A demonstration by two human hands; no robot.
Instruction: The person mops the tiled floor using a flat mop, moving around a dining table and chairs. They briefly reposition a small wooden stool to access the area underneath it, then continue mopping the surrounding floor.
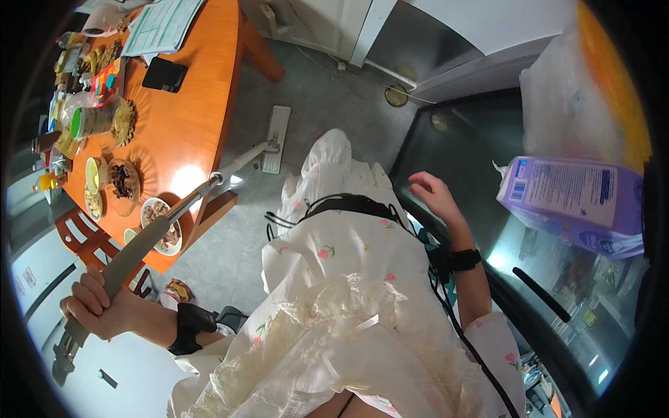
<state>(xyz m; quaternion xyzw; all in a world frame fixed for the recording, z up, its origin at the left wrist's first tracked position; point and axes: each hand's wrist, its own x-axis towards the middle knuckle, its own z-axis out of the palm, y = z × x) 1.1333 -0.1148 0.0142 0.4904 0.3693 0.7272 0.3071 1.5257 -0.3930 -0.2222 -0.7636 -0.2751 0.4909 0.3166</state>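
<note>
My left hand (96,308) grips the grey handle of a flat mop (137,256). The pole slants past the table corner down to the white mop head (276,139), which rests flat on the grey floor (245,219). Nothing is held in my right hand (431,193); its fingers are loosely curled and apart, above the edge of a dark glossy surface (470,125). Black straps with devices sit on both wrists.
The wooden table (209,104) at left bears a bowl of food (162,224), a plate of dark pieces (124,185), a green-lidded jar (89,123), a black flat object (164,74) and papers (162,26). A purple package (572,204) lies at right. Cables (334,65) run along the floor.
</note>
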